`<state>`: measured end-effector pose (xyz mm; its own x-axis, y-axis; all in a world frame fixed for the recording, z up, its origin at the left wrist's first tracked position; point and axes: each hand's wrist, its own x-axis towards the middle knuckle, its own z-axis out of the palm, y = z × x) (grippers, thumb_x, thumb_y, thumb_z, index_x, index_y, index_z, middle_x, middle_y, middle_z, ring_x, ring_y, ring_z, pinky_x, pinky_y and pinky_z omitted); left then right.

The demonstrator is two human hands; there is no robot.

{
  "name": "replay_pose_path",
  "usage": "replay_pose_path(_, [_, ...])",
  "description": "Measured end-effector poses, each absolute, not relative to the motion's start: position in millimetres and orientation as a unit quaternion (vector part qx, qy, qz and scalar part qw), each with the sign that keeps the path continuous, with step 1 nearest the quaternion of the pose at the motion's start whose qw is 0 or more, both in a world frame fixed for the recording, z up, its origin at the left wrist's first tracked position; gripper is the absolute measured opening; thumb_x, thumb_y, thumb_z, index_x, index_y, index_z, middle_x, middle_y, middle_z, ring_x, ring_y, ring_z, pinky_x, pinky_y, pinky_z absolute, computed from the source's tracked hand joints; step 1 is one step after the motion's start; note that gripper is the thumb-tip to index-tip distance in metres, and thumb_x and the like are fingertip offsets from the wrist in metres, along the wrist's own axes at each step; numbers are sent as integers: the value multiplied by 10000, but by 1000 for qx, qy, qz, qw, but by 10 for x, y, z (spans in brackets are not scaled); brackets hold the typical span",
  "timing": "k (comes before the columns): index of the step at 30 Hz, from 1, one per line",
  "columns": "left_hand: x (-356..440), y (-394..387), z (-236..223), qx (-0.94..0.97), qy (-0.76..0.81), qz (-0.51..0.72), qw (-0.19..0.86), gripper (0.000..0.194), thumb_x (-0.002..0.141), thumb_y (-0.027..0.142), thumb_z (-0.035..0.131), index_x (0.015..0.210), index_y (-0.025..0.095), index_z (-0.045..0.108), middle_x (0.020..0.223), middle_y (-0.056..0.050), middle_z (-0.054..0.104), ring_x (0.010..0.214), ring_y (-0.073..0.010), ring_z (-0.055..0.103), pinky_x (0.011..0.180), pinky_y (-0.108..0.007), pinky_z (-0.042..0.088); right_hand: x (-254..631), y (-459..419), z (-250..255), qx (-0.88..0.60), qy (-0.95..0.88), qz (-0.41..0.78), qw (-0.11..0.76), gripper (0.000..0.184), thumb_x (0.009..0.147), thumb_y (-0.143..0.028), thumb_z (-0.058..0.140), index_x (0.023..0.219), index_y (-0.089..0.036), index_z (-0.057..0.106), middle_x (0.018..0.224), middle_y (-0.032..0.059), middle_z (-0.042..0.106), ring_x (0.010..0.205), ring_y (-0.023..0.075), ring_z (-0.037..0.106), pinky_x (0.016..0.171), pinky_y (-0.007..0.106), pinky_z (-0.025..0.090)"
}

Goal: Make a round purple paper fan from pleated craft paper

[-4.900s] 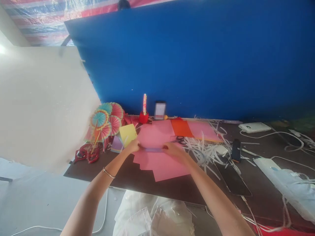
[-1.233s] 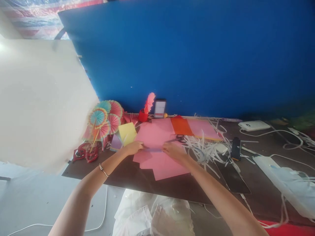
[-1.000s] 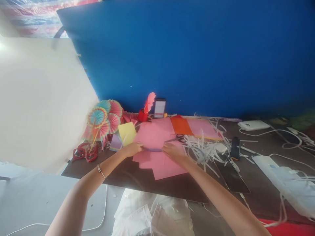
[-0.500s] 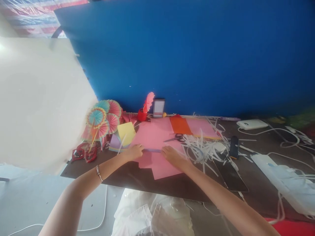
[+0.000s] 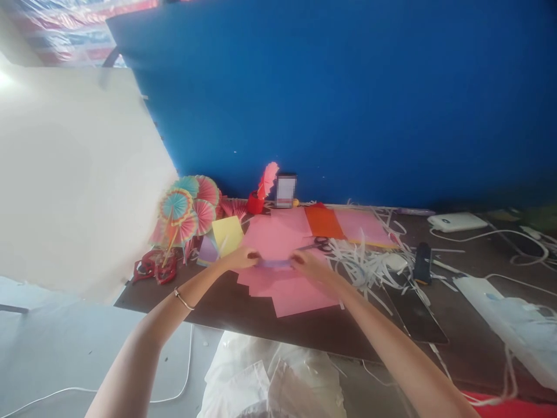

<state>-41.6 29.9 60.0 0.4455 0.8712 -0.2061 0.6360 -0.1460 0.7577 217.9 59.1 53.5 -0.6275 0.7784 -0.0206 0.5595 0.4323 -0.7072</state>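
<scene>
A narrow folded purple paper strip (image 5: 275, 263) lies across a pile of pink sheets (image 5: 282, 278) on a dark table (image 5: 304, 331). My left hand (image 5: 241, 257) pinches its left end and my right hand (image 5: 308, 263) pinches its right end; both press it on the pink paper. A thin bracelet circles my left wrist. Scissors (image 5: 314, 244) rest just beyond my right hand.
Colourful paper fans (image 5: 187, 209), a yellow sheet (image 5: 227, 234) and red items (image 5: 154, 269) sit at the left. Orange paper (image 5: 322, 222), white paper shreds (image 5: 369, 261), a dark device (image 5: 422, 262), a white power bank (image 5: 456, 221), cables and a plastic bag (image 5: 513, 325) fill the right. A blue board (image 5: 348, 104) stands behind.
Both hands stay on the purple strip, with its ends pinched a little higher than half a second ago. The camera has shifted slightly.
</scene>
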Motion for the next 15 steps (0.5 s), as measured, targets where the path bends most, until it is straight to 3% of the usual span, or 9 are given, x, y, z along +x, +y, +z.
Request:
replay_pose_path(4, [-347,325,672,764,445,122,451,378,811,453,461,732,125,630,652,-22,585,569,-110,488,547,-234,379,2193,553,632,-421,-811,370,165,149,803,-192,422,773,-171,567,734,27,628,674,149,558,624,258,404])
replay_pose_path(6, [-328,331,684,764,438,120,459,410,819,466,444,681,118,611,598,-11,539,533,-97,453,521,-227,361,2204,530,659,-417,-804,375,198,138,796,-224,476,887,-185,571,846,37,636,746,157,580,685,274,437])
replay_pose_path(9, [-294,318,692,756,442,141,463,400,816,468,452,692,119,606,589,-2,521,532,-92,448,507,-216,352,2185,464,670,-366,-816,357,268,281,728,-296,609,990,-206,566,1056,67,579,934,192,565,801,322,461])
replay_pose_path(12, [-246,300,701,762,433,145,459,380,827,433,445,674,124,606,558,11,503,514,-82,430,499,-207,344,2112,366,685,-338,-834,326,290,189,713,-328,642,861,-212,625,1123,80,530,1035,221,529,841,348,463])
replay_pose_path(15, [-206,288,699,762,439,154,451,337,828,397,457,720,124,623,603,0,548,543,-86,477,521,-201,368,2037,284,737,-371,-828,324,269,118,758,-321,597,752,-214,646,1109,74,544,1006,222,551,812,343,478])
